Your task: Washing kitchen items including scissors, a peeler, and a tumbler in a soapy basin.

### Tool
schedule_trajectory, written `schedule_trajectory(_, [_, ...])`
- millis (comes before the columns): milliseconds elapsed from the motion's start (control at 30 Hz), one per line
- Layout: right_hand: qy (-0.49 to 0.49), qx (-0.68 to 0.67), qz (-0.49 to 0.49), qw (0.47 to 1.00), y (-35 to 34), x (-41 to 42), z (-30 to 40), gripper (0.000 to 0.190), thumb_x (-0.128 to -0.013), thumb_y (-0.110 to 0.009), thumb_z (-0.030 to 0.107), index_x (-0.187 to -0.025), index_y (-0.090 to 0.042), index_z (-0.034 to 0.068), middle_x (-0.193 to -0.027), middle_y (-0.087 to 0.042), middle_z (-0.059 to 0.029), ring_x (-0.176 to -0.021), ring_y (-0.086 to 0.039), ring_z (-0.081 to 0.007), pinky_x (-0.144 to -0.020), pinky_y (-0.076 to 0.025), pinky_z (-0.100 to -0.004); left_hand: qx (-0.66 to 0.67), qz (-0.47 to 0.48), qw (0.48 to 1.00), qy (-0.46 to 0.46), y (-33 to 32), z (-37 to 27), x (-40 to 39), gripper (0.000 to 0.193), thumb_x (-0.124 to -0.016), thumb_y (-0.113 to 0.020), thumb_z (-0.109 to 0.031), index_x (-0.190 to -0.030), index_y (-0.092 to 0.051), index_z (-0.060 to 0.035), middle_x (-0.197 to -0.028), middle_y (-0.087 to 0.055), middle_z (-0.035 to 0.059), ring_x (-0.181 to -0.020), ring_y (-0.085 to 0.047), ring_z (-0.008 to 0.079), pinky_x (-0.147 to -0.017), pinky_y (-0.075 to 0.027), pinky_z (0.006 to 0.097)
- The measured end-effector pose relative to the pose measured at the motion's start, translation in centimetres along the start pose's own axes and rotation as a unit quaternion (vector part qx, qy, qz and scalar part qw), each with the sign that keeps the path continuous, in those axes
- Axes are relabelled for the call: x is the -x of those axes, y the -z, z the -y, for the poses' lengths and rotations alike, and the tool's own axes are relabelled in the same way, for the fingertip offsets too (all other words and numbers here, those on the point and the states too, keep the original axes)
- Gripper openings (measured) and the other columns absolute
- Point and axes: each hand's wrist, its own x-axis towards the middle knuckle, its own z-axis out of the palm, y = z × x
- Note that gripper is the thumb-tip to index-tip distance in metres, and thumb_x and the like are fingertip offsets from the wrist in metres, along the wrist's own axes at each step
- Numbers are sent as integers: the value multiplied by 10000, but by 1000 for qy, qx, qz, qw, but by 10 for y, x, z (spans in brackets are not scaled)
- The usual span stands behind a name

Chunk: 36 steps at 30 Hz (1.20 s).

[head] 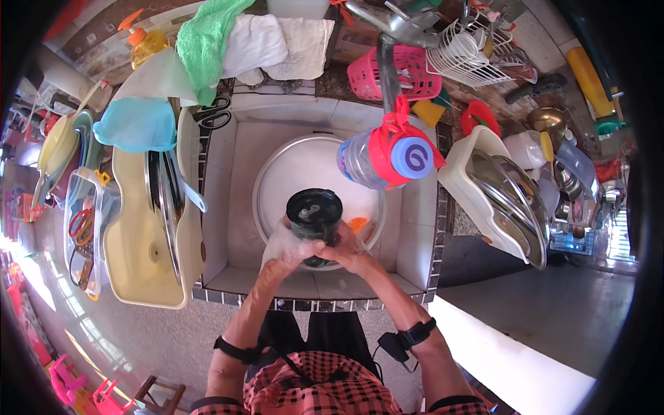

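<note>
Both of my hands are wrapped around a dark, wet cylindrical container, whose round end faces up toward me. My left hand is on its left side, with what looks like suds on the skin. My right hand grips from the right, and the fingers of both meet at the front. Beneath them a large round metal basin stands in the tiled sink. Whitish liquid fills the basin. Something orange shows in it, beside my right hand. Part of a dark thing below my hands is hidden.
A plastic bottle tied with red ribbon hangs from the faucet, above the basin's right side. Cream racks with lids stand left and right of the sink. Scissors lie at its back left corner. Behind are a pink basket and cloths.
</note>
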Motion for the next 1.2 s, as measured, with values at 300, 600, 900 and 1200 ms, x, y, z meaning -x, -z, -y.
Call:
schedule_trajectory(300, [127,332,-60,933,-2,30,34,881,-557,-834,291,-1242,-361,4,-1203,-469,-145,-1140,-461,-248,-971,-369,-363,-161,-19,980,-113,-15,-22,27,977,-483,-855,-301,-1245,-333,13,-1150,-514,122,-1062,-511,222,-929,-400,326])
schedule_trajectory(600, [208,311,-158,914,-15,41,45,776,-595,-792,206,-1224,-389,-4,-1170,-467,-163,-1077,-481,-323,-939,-391,-377,-143,25,973,-179,-19,-16,32,1029,-510,-847,-281,-1311,-253,-27,-1289,-388,143,-1192,-422,250,-1007,-337,343])
schedule_trajectory(900, [97,145,0,985,-5,54,54,915,-663,-722,145,-1381,-167,25,-1346,-328,-135,-1270,-309,-250,-1049,-251,-356,-163,-49,969,-177,-23,-18,36,882,-483,-821,-220,-1217,-369,-34,-1156,-466,157,-1091,-489,292,-943,-394,367])
schedule_trajectory(1200, [10,-76,-3,997,-21,53,69,820,-731,-618,71,-1401,-146,65,-1363,-306,-85,-1259,-307,-187,-1040,-264,-339,-245,-80,939,-229,-20,-9,33,875,-444,-820,-159,-1190,-381,-29,-1135,-453,169,-1089,-470,332,-916,-409,380])
